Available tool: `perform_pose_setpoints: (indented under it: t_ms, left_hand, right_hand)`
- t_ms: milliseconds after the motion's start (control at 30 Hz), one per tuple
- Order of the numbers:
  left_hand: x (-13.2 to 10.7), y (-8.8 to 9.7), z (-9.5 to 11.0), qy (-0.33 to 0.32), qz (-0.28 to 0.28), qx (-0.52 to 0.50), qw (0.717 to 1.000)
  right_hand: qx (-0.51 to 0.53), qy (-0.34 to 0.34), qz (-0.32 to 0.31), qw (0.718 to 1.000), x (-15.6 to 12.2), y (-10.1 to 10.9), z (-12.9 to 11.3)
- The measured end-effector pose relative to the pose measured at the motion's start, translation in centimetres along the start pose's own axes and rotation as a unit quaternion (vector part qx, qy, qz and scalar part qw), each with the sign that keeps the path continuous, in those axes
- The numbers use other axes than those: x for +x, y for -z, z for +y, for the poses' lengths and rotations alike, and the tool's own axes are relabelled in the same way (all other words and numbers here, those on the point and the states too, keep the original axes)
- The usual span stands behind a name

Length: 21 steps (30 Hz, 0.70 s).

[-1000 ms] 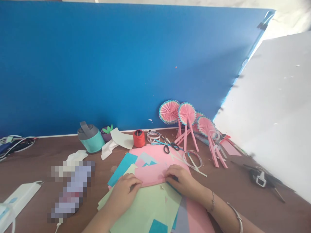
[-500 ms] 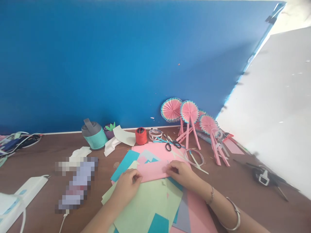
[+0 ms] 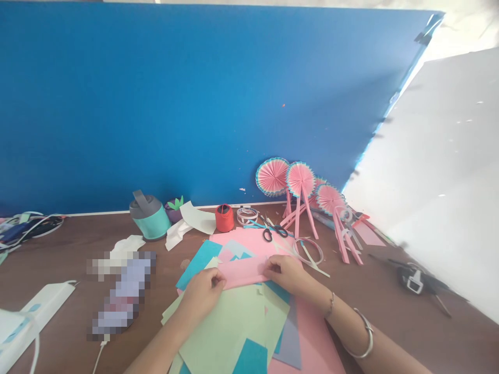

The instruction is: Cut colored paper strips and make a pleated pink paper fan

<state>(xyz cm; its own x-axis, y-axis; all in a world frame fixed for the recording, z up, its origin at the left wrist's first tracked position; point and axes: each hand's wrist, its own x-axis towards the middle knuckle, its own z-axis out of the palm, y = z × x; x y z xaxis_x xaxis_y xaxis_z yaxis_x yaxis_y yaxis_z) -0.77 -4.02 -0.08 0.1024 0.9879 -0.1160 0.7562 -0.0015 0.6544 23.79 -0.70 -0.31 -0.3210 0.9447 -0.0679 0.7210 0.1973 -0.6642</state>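
Between my two hands a folded strip of pink paper (image 3: 244,272) is held roughly level above the paper pile. My left hand (image 3: 205,287) pinches its left end, thumb against fingers. The right end is pinched by my right hand (image 3: 283,271), which has bracelets farther up the arm. Beneath lie overlapping sheets: a large pale green paper (image 3: 224,324), teal paper (image 3: 251,357) and pink paper (image 3: 315,337). Just beyond the pile rest black-handled scissors (image 3: 273,231).
Several pink pleated paper fans (image 3: 301,179) stand at the back right. A red spool (image 3: 224,218), a teal-and-grey container (image 3: 151,218) and paper scraps line the back. Tape rings (image 3: 307,251) lie right of the pile. A power strip (image 3: 33,324) is at far left, pliers-like tools (image 3: 415,280) at right.
The view has shifted slightly, moving the whole scene a little left. Both hands keep their pinch on the pink paper strip, which looks nearly unchanged.
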Motion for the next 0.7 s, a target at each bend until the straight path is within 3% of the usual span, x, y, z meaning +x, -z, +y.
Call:
perform_pose_setpoints:
  t_ms: [467, 600, 700]
  left_hand:
    - [-0.3, 0.7, 1.3, 0.001, -0.015, 0.07, 0.997]
    - [-0.7, 0.8, 1.7, -0.027, -0.007, 0.108, 0.994]
    - [-1.1, 0.5, 1.5, -0.084, 0.022, 0.173, 0.981]
  right_hand:
    - [-0.023, 0.029, -0.003, 0.999, 0.2, -0.4, 0.4]
    - [-0.053, 0.049, 0.003, 0.997, 0.1, -0.5, 0.5]
    - [-0.087, 0.079, 0.019, 0.993, -0.4, -0.6, 0.2]
